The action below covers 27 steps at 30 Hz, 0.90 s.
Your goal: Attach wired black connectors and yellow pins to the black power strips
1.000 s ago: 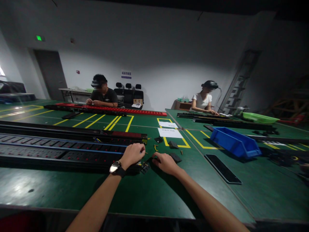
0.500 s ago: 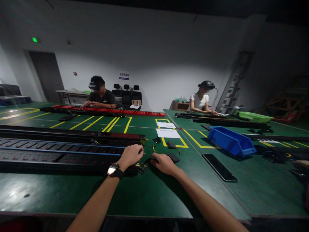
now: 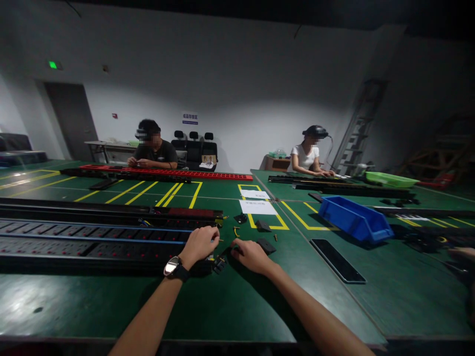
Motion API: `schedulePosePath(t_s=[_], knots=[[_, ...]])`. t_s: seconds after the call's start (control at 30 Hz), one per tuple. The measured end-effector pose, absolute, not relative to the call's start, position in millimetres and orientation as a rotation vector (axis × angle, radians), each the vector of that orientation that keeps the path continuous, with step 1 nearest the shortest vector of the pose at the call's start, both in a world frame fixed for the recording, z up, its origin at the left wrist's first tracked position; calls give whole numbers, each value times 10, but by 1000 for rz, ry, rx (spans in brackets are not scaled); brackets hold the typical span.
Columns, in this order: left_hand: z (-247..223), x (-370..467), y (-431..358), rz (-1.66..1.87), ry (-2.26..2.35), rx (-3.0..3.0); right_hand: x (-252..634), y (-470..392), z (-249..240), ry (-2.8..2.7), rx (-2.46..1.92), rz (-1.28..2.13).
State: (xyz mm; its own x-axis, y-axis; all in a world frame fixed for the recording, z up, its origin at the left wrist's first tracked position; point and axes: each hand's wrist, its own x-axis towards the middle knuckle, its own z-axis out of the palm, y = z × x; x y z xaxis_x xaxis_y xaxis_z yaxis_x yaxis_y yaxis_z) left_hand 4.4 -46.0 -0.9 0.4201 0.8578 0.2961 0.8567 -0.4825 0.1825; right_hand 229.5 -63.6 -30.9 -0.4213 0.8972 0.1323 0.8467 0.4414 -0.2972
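Note:
My left hand (image 3: pixel 202 243), with a watch on its wrist, is closed over the right end of the long black power strips (image 3: pixel 122 246). A thin pale tip shows by its fingers; what they grip is mostly hidden. Just right of it my right hand (image 3: pixel 252 256) rests low over the table, thumb and forefinger curled together, whatever is between them hidden. A small black part with prongs (image 3: pixel 219 265) lies between the hands, close to the strips' end. Beyond the right hand are a short yellow wire (image 3: pixel 236 232) and a dark flat piece (image 3: pixel 266 245).
A phone (image 3: pixel 337 261) and a blue bin (image 3: pixel 355 219) stand to the right. White papers (image 3: pixel 258 207), a small brass-coloured piece (image 3: pixel 275 238) and another black piece (image 3: pixel 263 226) lie ahead. Two people (image 3: pixel 158 151) (image 3: pixel 308 157) work across the green table (image 3: pixel 92 301).
The view has shifted slightly. Both hands keep nearly the same place and pose, and the parts around them lie as before.

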Motion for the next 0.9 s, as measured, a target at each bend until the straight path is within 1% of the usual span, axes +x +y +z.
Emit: schedulePosePath(t_s=[0.33, 0.53, 0.7, 0.8, 0.9], knots=[[37, 67, -497, 537, 1630, 2606, 2304, -608, -369, -2368, -1509, 326], [42, 80, -499, 482, 1648, 2594, 2352, -654, -423, -2145, -1452, 628], [44, 107, -575, 445, 1626, 2644, 2560, -1032, -530, -1872, -1485, 830], [92, 121, -675, 466, 1609, 2620, 2677, -1343, -670, -1691, -1514, 800], [144, 114, -767, 465, 1618, 2539, 2695, -1569, -796, -1531, -1567, 685]])
